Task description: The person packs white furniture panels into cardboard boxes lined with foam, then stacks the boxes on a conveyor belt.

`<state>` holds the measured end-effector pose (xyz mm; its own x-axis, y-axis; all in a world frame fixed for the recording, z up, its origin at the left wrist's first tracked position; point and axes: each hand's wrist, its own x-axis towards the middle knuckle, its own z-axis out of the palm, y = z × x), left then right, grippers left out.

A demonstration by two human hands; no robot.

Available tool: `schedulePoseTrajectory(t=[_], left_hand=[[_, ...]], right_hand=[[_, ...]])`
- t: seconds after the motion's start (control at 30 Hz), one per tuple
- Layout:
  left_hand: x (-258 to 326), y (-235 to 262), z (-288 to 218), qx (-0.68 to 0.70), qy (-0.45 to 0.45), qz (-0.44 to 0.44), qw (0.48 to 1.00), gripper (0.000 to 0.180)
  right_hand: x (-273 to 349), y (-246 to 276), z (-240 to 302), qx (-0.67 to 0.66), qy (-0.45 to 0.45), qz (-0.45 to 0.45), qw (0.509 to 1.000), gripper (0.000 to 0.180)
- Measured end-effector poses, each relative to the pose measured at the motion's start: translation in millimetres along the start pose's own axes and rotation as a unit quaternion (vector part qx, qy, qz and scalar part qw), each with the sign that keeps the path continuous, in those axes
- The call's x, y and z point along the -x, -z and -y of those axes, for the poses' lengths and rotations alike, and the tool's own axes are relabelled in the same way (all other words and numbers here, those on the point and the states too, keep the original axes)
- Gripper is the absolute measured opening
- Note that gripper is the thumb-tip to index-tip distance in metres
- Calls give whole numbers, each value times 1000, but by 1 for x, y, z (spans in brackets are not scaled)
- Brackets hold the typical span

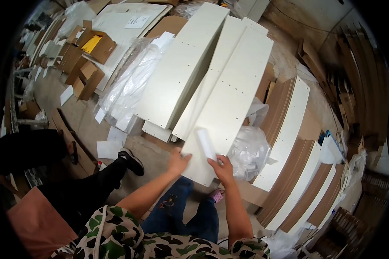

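Observation:
A long white panel (234,93) with small drilled holes slants toward me, its near end above my knees. My left hand (177,162) is closed on its left edge near that end, thumb on top. At the panel's right edge, my right hand (222,167) is closed at the lower end of a smooth white strip or roll (205,142), which lies over the panel; its exact kind does not show. More white panels (188,56) lie stacked to the left of and under this one.
Right of me stand stacks of brown-edged boards (285,172) and a clear plastic bag (248,153). Plastic-wrapped white pieces (132,82) and opened cardboard boxes (90,77) lie left. At lower left, another person's black shoe (132,162) rests on the floor, close to my left arm.

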<state>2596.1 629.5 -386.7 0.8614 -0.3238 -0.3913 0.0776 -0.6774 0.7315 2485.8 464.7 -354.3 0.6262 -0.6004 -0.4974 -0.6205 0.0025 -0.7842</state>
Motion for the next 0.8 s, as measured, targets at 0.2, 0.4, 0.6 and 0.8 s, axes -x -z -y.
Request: schedulePoseTrajectory(t=[0.2,0.4,0.6,0.8], left_hand=[[-16,54,-19,-51,32,2,998,36],[-7,39,-8,-210,-185,-138,950,40],[-8,44,-25,-83,-34,-20,996,42],[11,26,-35,-47,-50,-97,993,46]], right_hand=[[11,-41,41,79,51,-35,995,45],[-6,-34,14,64,55,-27,996,47],[-12,-33,8,23,44,-38,998,43],[-19,-7,16,-156,-42,71,984,36]])
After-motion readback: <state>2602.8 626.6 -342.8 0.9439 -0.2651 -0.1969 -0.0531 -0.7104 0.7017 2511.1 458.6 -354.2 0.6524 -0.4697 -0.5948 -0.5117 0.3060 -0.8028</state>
